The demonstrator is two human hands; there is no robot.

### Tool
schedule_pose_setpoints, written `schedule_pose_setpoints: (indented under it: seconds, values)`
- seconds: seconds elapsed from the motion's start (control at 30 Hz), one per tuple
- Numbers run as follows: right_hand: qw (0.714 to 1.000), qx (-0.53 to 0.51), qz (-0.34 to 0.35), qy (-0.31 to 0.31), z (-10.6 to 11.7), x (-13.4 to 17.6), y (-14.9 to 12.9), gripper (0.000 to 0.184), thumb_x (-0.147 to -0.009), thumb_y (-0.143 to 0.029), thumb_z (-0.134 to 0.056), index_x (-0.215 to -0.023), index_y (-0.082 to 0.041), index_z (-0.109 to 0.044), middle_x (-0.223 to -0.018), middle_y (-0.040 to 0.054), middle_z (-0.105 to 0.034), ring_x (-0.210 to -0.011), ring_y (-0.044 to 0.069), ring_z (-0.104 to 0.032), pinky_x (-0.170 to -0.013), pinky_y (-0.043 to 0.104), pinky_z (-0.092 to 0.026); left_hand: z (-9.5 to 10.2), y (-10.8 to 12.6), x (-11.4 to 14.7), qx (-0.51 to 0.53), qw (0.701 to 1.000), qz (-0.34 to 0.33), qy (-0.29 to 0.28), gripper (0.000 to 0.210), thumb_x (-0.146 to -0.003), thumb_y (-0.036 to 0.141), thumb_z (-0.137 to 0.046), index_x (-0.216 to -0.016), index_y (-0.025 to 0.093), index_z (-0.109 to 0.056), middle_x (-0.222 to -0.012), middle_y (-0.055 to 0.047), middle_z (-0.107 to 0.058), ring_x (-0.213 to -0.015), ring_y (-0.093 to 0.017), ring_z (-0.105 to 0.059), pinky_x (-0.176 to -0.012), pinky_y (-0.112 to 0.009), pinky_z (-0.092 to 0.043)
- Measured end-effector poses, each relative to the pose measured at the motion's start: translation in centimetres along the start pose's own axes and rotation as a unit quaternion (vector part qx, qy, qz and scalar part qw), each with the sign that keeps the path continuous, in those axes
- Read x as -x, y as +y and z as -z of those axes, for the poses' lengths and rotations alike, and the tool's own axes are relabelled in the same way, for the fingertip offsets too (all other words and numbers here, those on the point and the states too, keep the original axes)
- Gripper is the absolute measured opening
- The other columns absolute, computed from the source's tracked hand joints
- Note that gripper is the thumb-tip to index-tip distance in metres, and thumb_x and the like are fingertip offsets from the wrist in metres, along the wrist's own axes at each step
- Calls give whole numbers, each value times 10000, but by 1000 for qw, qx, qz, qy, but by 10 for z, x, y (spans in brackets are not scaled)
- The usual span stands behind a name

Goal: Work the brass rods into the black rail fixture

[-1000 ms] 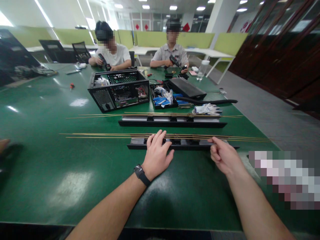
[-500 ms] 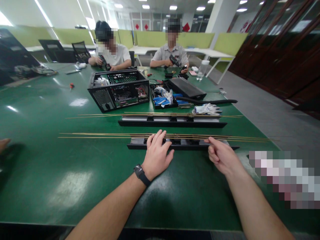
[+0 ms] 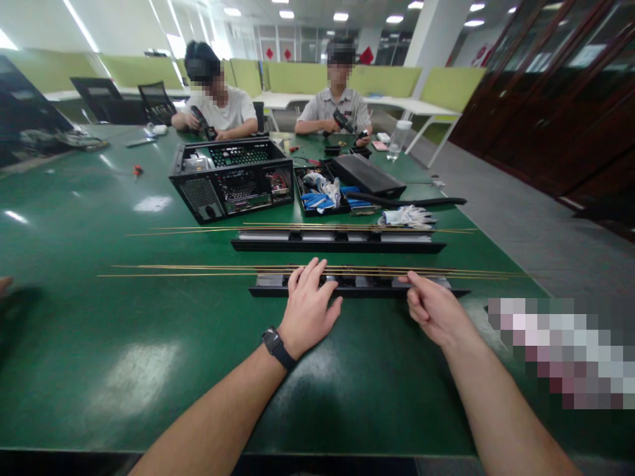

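Note:
A black rail with a silvery inside (image 3: 360, 291) lies crosswise in front of me, with several thin brass-coloured rods (image 3: 198, 267) along it that stick out past both ends. My left hand (image 3: 310, 307), with a dark watch on its wrist, rests over the middle of the rail and rods, fingers stretched out and apart. Toward the rail's right end, my right hand (image 3: 431, 307) is closed, thumb and index finger pinching one thin rod (image 3: 149, 275). The exact contact at the fingertips is too small to see. A second rail (image 3: 337, 247) with similar rods lies parallel behind.
Beyond the rails stand an open black computer case (image 3: 231, 185), a tray (image 3: 325, 210) with blue-and-white gloves (image 3: 322, 195), and a white glove (image 3: 407, 217). Two people sit across the green table (image 3: 149, 370). Another person's fingertips (image 3: 4, 284) show at the left edge.
The nearest rod has slid left, its left end now farther out, and my right hand has shifted slightly left with it. My left hand stays on the rail. The view has turned slightly.

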State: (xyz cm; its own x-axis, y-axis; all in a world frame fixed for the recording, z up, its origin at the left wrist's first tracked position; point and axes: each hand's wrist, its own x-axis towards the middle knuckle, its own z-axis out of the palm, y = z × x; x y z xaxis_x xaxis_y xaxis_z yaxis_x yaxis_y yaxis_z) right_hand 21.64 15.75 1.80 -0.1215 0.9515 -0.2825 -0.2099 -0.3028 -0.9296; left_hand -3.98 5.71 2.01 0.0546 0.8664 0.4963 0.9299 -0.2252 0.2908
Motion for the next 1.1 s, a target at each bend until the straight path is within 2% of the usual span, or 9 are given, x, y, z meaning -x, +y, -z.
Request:
schedule_pose_setpoints:
  seconds: [0.23,0.47,0.73,0.93,1.1]
  values:
    - [998,-27,17,46,2,-1,-2,297,-819,-423,-793,-888,-160,-676,-464,-63,-483,-289,41,-289,-278,163,-195,-1,0,0,-1,1000,-2,1,216,-938,317,-637,-1119,234,-721,-1536,-136,-507,-1503,-311,-375,-1219,-549,-289]
    - [1000,-8,-4,5,-4,5,-3,327,-796,-431,-821,-911,-161,-679,-480,-56,-512,-297,40,-294,-295,166,-181,1,1,-1,6,1000,-3,3,209,-936,300,-632,-1113,233,-720,-1526,-142,-516,-1488,-316,-397,-1212,-555,-294]
    - [999,-21,25,42,0,1,-3,320,-812,-442,-797,-928,-178,-659,-463,-72,-490,-284,46,-285,-286,173,-187,0,0,0,12,1000,-4,11,214,-934,291,-631,-1121,241,-721,-1521,-134,-524,-1482,-327,-408,-1204,-567,-307]
    - [1000,2,3,-10,-4,3,0,373,-798,-481,-812,-942,-164,-677,-468,-68,-507,-290,37,-265,-292,165,-149,0,0,0,6,1000,-6,8,223,-945,300,-617,-1131,233,-721,-1521,-143,-523,-1489,-319,-398,-1209,-559,-300]
    - [999,-23,13,35,-2,0,0,326,-816,-467,-781,-902,-180,-652,-450,-74,-488,-279,45,-257,-285,175,-167,-1,-1,0,9,1000,-8,16,224,-932,290,-634,-1130,239,-724,-1514,-140,-534,-1476,-328,-417,-1199,-571,-315]
